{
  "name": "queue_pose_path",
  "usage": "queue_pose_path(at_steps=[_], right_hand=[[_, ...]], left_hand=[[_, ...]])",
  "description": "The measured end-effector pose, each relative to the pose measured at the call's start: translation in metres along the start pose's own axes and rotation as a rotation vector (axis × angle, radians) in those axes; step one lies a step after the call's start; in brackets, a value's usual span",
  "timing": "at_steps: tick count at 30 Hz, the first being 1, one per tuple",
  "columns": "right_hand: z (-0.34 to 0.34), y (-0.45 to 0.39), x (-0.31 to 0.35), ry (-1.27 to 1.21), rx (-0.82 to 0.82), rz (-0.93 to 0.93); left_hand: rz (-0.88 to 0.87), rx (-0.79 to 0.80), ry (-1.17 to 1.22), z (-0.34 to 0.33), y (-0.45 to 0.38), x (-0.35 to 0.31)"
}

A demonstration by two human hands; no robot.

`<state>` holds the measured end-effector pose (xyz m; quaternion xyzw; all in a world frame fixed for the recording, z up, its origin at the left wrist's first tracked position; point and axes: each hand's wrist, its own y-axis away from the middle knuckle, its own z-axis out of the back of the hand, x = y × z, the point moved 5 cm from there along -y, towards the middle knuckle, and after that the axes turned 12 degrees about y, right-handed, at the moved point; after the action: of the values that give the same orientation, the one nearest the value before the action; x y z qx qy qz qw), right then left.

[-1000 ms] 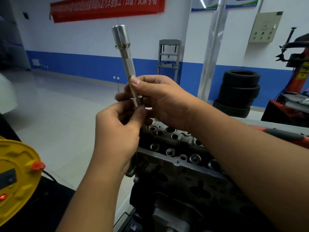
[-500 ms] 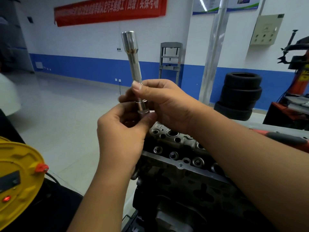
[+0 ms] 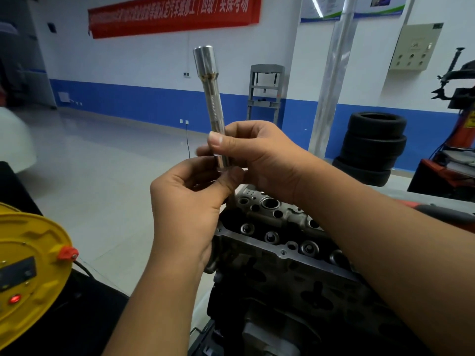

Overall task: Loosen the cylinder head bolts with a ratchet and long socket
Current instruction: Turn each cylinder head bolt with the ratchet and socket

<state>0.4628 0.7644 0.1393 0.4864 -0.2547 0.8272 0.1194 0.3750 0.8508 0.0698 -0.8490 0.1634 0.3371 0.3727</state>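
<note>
Hands meet chest-high over the engine, both on one long socket [image 3: 211,98]. The right hand [image 3: 259,160] wraps the lower shaft, thumb laid across the front, fingers curled behind. The left hand [image 3: 190,201] pinches the very bottom end just under that grip, thumb tip pressed up against the metal; whatever its fingers hold beneath is hidden. Above the right thumb the socket stands nearly upright, leaning a little to the left, with a knurled band partway up and a wider, smooth barrel at the top.

Directly below the two grips sits the cylinder head [image 3: 277,235], its top face showing round bores and recessed bolts; neither hand touches it. Under the right forearm, off to the right of the head, a red and black handle [image 3: 437,214] lies on the bench. Down and left of the left wrist is a yellow reel [image 3: 33,253] with a red lamp lit. Beyond the right hand, by the blue-banded wall, tyres [image 3: 372,145] are stacked.
</note>
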Motion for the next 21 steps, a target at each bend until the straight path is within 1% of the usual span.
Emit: queue_pose_path(at_steps=[3,6,9,12,15,18,21], right_hand=[[0.0044,0.0005,0.0008,0.026,-0.039,0.021],[0.0030,0.0006,0.0013,0.003,-0.014,0.033],[-0.0007,0.0009,0.0018,0.008,0.042,0.035],[-0.0033,0.0007,-0.0001,0.000,0.084,0.019],[-0.0010,0.0006,-0.0001,0.026,0.024,0.015],[0.0025,0.0007,0.0013,0.043,-0.024,0.031],[0.0018,0.0019,0.0021,0.022,0.024,0.031]], left_hand=[[0.056,0.038,0.030,-0.0012,-0.0016,0.0028],[0.101,0.123,-0.020,-0.0047,-0.0021,0.0054],[0.043,0.075,-0.053,-0.0047,-0.0011,0.0006],[0.028,0.020,0.019,-0.0029,0.0011,-0.0001],[0.030,0.009,0.069,-0.0012,0.0010,-0.0003],[0.063,0.092,0.049,-0.0040,-0.0006,0.0015],[0.083,0.164,0.017,-0.0071,0.0000,0.0019]])
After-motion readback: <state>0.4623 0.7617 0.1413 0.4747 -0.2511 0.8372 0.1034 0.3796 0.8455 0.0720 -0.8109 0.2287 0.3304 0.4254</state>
